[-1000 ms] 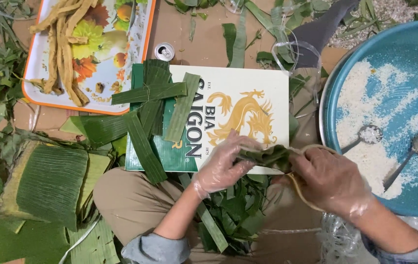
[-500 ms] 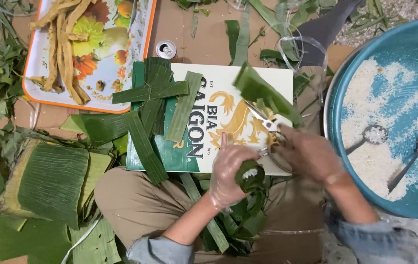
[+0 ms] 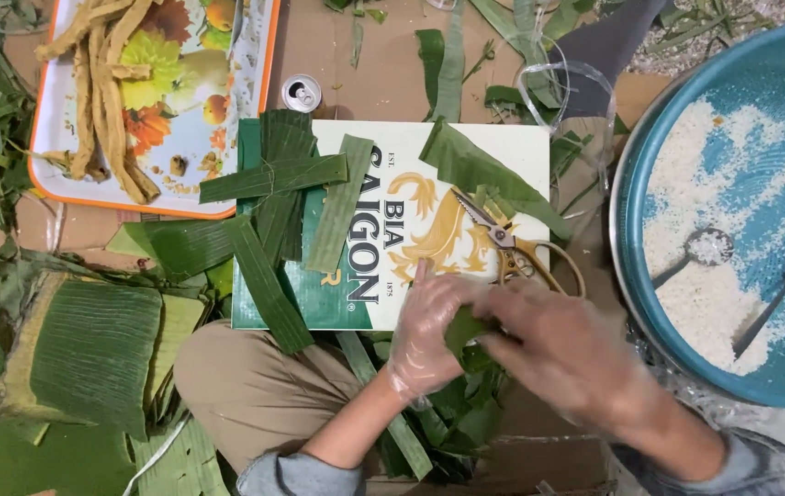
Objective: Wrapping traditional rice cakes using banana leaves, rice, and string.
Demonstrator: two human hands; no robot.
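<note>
Moved: half a second ago the right hand (image 3: 565, 354) was up by the scissors (image 3: 512, 250) on the box (image 3: 392, 230); it has come down to the left hand (image 3: 429, 335), and the leaf strip it was lifting now lies across the box's upper right.
Left hand: one, in a clear glove, fingers curled under and around a folded leaf (image 3: 466, 332), gripping it.
Right hand: one, gloved too, closed over the same leaf from the right; its fingertips press on the fold.
Leaf: one small dark green folded piece, pinched between both hands, just below the box's lower edge and above the lap.
Scissors: one pair, gold handles, lying open on the box, just above the right hand, not touched.
Box: one flat white and green carton, serving as a work surface.
Strips: about six cut green strips crossed on the box's left half; one broad strip (image 3: 489, 174) on its right half.
Basin: one blue basin (image 3: 783, 83) at right, with white rice spread inside.
Spoons: two metal spoons (image 3: 709, 248) in the rice, one heaped with rice.
Tray: one orange-rimmed tray (image 3: 246, 110) at upper left, carrying a pile of pale yellow strips.
Can: one can (image 3: 302, 93), seen from above, between tray and box.
Wrapped bundle: one large leaf parcel (image 3: 80, 354) at left, well apart from the hands.
</note>
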